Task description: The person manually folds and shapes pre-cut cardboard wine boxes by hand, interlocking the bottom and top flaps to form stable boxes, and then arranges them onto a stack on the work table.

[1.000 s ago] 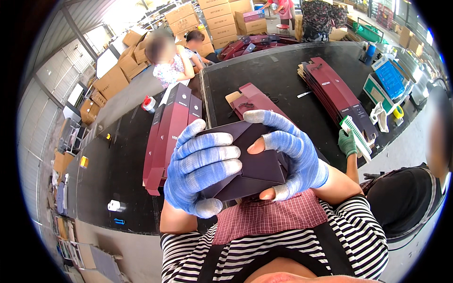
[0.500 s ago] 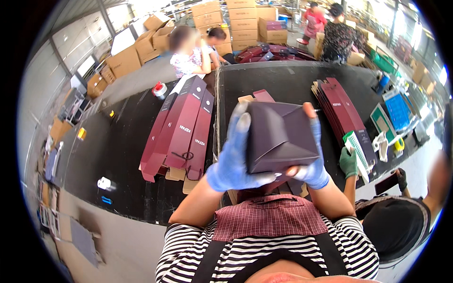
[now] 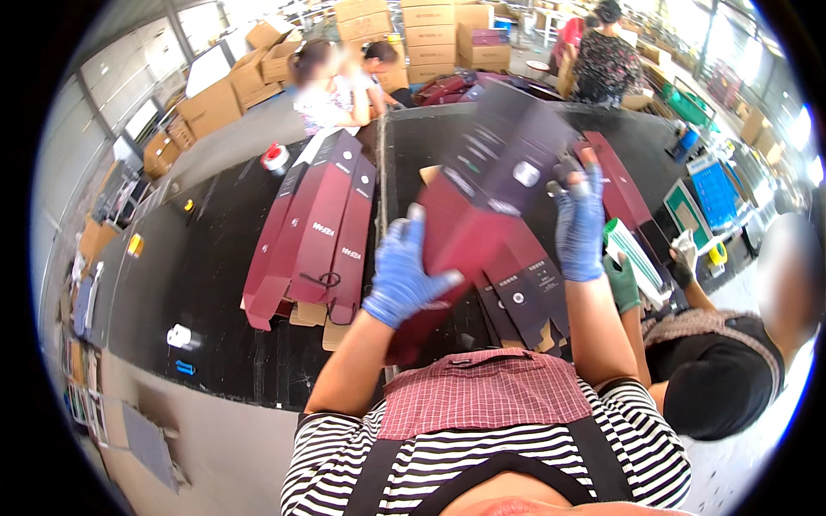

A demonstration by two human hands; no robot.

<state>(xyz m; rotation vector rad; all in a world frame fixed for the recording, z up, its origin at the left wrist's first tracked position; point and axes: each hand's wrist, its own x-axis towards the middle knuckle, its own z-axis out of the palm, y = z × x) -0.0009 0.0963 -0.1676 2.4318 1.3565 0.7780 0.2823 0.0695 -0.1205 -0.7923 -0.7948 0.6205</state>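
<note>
A long maroon-and-black carton is raised slantwise above the table, its dark end up and to the right; motion blurs it. My left hand, in a blue-white glove with bare fingertips, grips its left side with the thumb across the near face. My right hand, gloved alike, stands beside the upper right end, fingers apart and slightly bent; any contact there is hard to make out. Under the carton lie several flat maroon-and-black cartons. To the left, several formed cartons rest side by side, a black cord loop on one.
A red-and-white tape roll stands on the black table. On the right, a co-worker's green-gloved hand is by a green-and-white strip, near more flat cartons and a blue tray. Other people are across the table.
The carton has swung from end-on to slantwise, its dark end now up and away. My right hand has come off its side and moved right and up. The co-worker has leaned in.
</note>
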